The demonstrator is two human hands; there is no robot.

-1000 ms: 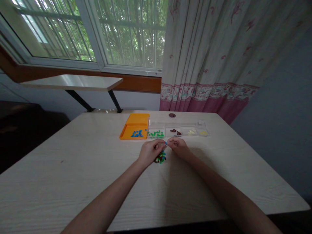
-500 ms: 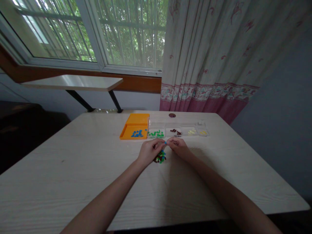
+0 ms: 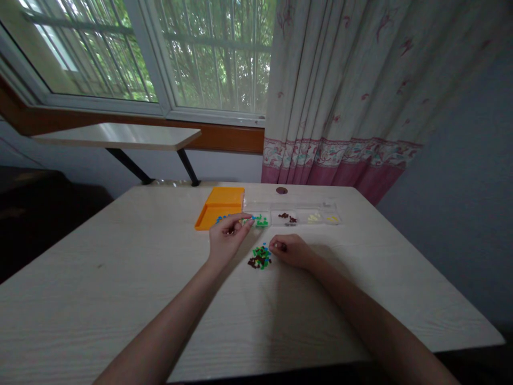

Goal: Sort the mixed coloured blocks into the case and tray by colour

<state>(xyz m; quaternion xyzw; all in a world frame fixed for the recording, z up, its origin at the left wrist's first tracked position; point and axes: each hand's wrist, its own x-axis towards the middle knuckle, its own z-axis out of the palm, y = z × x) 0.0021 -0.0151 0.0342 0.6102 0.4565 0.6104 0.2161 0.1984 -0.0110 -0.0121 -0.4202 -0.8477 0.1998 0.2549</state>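
Note:
My left hand (image 3: 226, 236) reaches over the front of the orange box (image 3: 226, 196), thumb and forefinger pinched on a small blue piece (image 3: 252, 217). Behind the fingertips lie small green pieces (image 3: 261, 220) in a compartment of the clear plastic case (image 3: 302, 205). Blue pieces (image 3: 222, 218) in the orange box are partly covered by this hand. Just right of a mixed pile of brown, green and blue pieces (image 3: 260, 258), my right hand (image 3: 294, 251) rests near the tabletop with its fingers curled together. Whether it holds anything is hidden.
Brown pieces (image 3: 287, 217), pale yellow pieces (image 3: 313, 218) and yellow pieces (image 3: 332, 218) sit in further compartments of the case. A dark round disc (image 3: 281, 190) lies at the table's back edge. A raised shelf (image 3: 120, 135) stands at the back left.
My hands have moved apart. The left has gone left and forward to the boxes with the blue piece; the right has come slightly nearer, beside the pile, which is now more exposed.

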